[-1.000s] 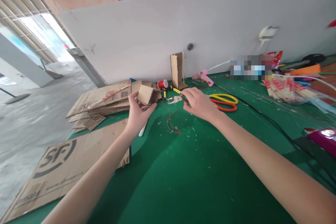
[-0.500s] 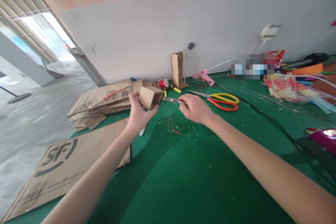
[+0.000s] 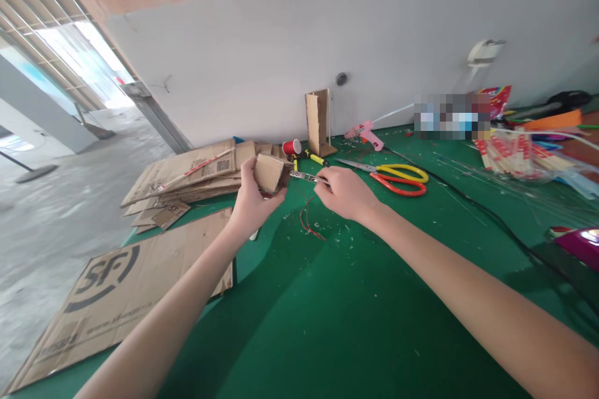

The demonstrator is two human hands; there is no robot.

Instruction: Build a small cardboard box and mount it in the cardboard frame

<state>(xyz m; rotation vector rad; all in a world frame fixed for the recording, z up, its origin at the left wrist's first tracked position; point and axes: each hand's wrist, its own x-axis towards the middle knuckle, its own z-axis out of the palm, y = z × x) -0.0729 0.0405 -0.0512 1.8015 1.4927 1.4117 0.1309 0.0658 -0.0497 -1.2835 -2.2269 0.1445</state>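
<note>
My left hand (image 3: 256,201) is wrapped round a small folded cardboard box (image 3: 269,173), fingers behind it and thumb along its lower side. Facing it, my right hand (image 3: 345,193) is closed on a slim silver metal tool with small holes (image 3: 302,176). The tool's far end points at the box's right side; whether they touch, I cannot tell. Below the tool, a thin red wire or thread (image 3: 305,219) curls over the green tabletop (image 3: 318,299) among small scraps.
Cardboard sheets (image 3: 187,177) lie stacked at left, with a printed sheet (image 3: 154,280) nearer. Behind are a red spool (image 3: 292,147), yellow-and-black handles (image 3: 318,158), an upright cardboard piece (image 3: 318,121) and a pink glue gun (image 3: 367,134). Scissors (image 3: 397,176) and a black cord (image 3: 496,218) lie right.
The small box has turned and moved slightly right in my left hand, showing more of its flat face. My right hand with the metal tool has barely moved.
</note>
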